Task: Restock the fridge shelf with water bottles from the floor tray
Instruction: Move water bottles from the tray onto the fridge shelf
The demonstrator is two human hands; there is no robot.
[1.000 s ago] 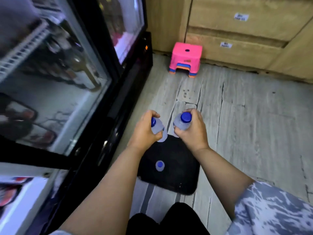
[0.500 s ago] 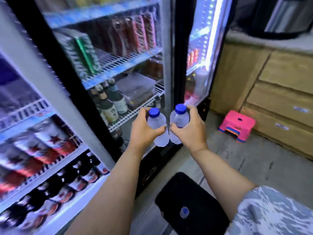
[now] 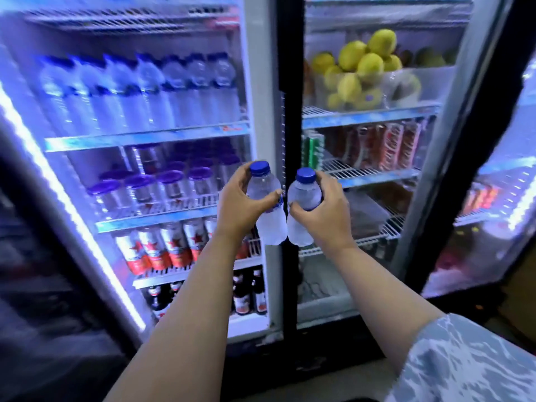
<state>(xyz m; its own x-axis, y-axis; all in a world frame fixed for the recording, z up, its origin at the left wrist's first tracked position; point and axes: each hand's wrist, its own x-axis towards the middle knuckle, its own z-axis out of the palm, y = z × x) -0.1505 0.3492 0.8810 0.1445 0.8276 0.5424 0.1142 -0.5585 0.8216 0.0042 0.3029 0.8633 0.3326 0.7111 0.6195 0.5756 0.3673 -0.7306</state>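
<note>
My left hand (image 3: pixel 237 204) grips a small clear water bottle (image 3: pixel 268 224) with a blue cap, held upright. Close beside it, my right hand (image 3: pixel 324 210) grips a second blue-capped water bottle (image 3: pixel 303 195). Both bottles hang in front of the fridge's central post (image 3: pixel 287 111), level with a wire shelf (image 3: pixel 156 219) that carries several small blue-capped bottles (image 3: pixel 171 184). One shelf higher, a row of taller water bottles (image 3: pixel 139 91) fills the left compartment. The floor tray is out of view.
Red-starred cans (image 3: pixel 162 248) and dark bottles (image 3: pixel 249 294) fill the lower left shelves. The right compartment holds yellow-green fruit (image 3: pixel 362 68), cans (image 3: pixel 377 146) and wire shelves. An open glass door (image 3: pixel 493 198) stands at the right, another door edge at the left.
Both hands rose with their bottles from above the floor tray to the fridge's middle shelves. My view swung up from the floor to the fridge interior.
</note>
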